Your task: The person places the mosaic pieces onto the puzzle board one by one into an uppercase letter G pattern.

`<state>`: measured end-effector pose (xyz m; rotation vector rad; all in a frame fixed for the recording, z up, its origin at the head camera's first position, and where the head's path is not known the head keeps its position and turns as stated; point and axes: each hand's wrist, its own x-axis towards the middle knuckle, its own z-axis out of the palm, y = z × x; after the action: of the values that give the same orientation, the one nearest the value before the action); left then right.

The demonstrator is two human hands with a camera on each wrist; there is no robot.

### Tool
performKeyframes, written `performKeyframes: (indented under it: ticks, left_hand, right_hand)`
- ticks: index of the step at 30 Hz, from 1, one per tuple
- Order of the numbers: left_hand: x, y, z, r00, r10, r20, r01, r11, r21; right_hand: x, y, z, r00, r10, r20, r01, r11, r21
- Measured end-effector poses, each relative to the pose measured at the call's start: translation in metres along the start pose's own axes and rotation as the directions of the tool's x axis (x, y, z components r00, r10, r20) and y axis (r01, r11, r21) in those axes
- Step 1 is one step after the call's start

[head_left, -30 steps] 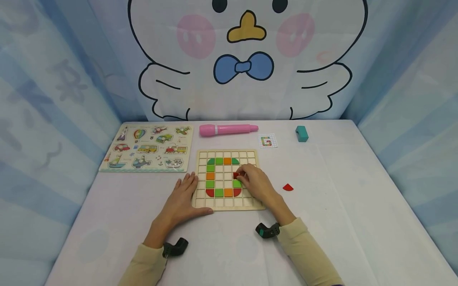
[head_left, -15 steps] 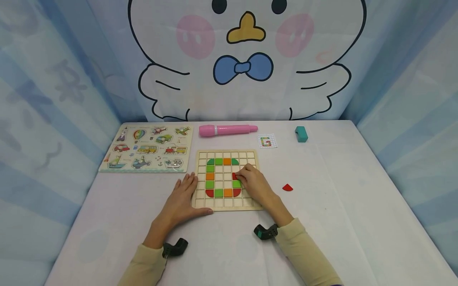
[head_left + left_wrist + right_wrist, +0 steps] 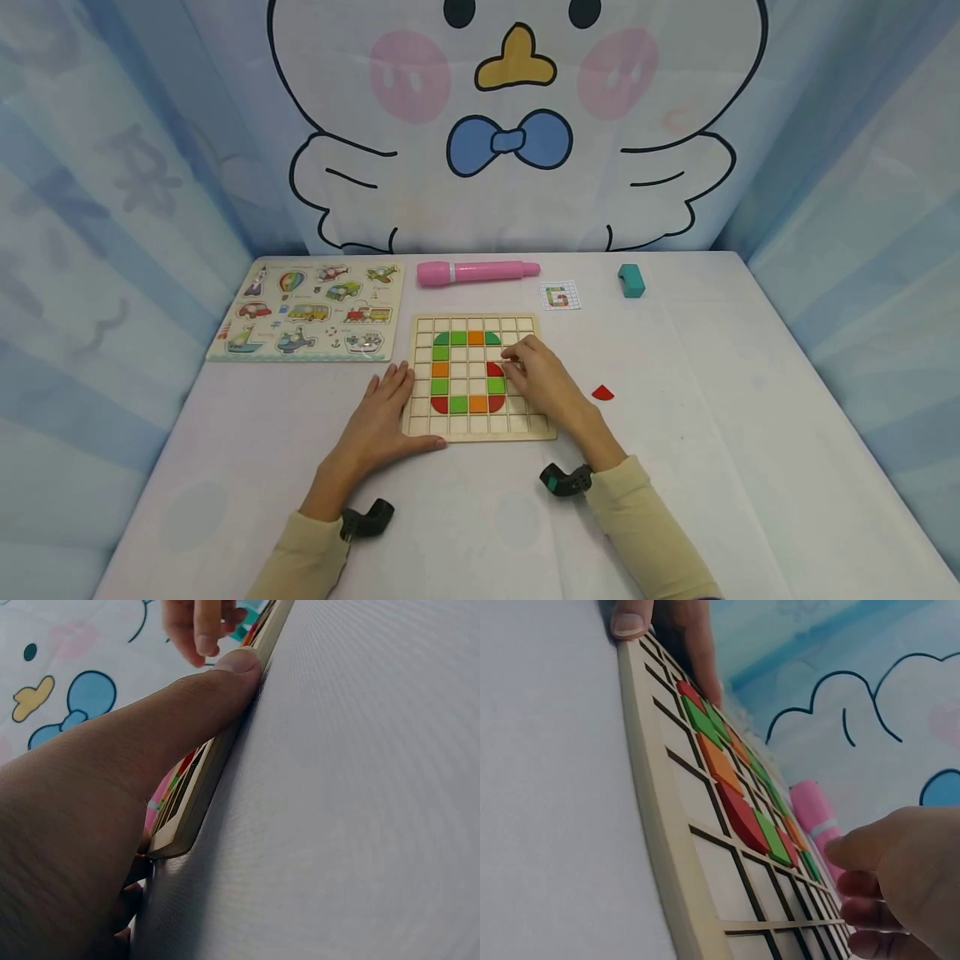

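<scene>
A wooden grid board [image 3: 532, 427] lies on the table, with green, orange and red tiles set in its squares as a ring-like shape. My left hand [image 3: 378, 421] rests at the board's left side with straight fingers, its thumb along the front edge. Over the board's right part hovers my right hand [image 3: 543, 379], fingers loosely bent with nothing between them. Just left of its fingertips a red tile [image 3: 494, 369] sits in a square above a green tile [image 3: 496, 386]. A loose red quarter-round tile [image 3: 603, 392] lies on the table to the right of the right hand.
A picture puzzle board [image 3: 307, 308] with vehicles lies at the back left. Behind the grid board are a pink pen-like toy [image 3: 480, 272], a small pattern card [image 3: 560, 295] and a teal block [image 3: 632, 281]. Printed curtains surround the table.
My right hand has let go of the red tile, which stays in its square, and has drawn back slightly up and right. The left hand has not moved.
</scene>
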<state>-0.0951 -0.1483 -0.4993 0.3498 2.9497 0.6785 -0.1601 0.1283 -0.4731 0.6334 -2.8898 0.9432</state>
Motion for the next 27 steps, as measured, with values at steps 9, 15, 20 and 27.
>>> performKeyframes:
  ticks: [9,15,20,27]
  left_hand:
    - [0.001,0.002,0.001,1.000,-0.008,0.006,0.008,1.000,-0.007]
    - [0.001,0.002,0.002,1.000,-0.011,0.007,0.011,1.000,-0.006]
    - [0.000,0.002,0.001,1.000,-0.011,0.010,0.011,1.000,-0.002]
    - [-0.001,0.002,-0.001,1.000,-0.004,-0.001,0.004,1.000,-0.005]
  right_hand:
    - [-0.003,0.004,-0.022,0.993,0.106,0.048,-0.105,0.994,-0.022]
    - [-0.005,0.013,-0.039,0.991,0.116,0.061,-0.115,0.993,-0.030]
    - [-0.008,0.024,-0.051,0.990,0.112,0.081,-0.112,0.994,0.001]
    - [-0.010,0.044,-0.061,0.977,0.158,0.146,-0.162,0.986,0.022]
